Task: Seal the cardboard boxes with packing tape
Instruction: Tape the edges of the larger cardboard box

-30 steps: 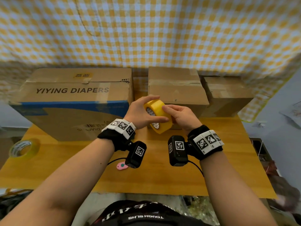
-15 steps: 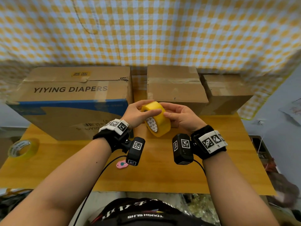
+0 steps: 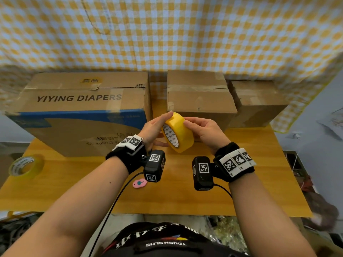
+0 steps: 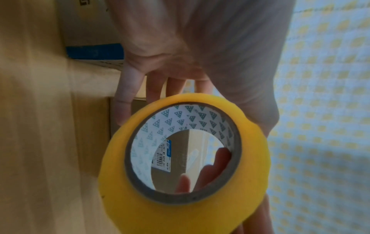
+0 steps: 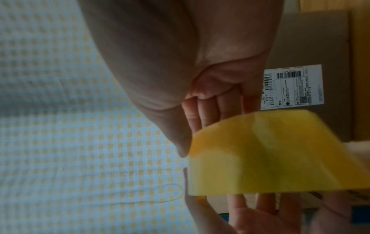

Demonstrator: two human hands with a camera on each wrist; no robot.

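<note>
I hold a yellow packing tape roll above the wooden table, in front of three closed cardboard boxes. My left hand grips the roll, thumb over the top rim and fingers underneath. My right hand pinches the outer band from the right. In the left wrist view the tape roll shows its printed white core, with right-hand fingers seen through the hole. In the right wrist view my right thumb tip touches the edge of the tape roll. No loose tape end is visible.
A large box marked YIYING DIAPERS stands at the back left, a middle box and a smaller right box beside it. A second tape roll lies at the table's left edge. A small pink object lies near me.
The roll has turned in my hands so its core faces me more. My left thumb has moved up onto the top rim, and my right fingers have shifted along the band.
</note>
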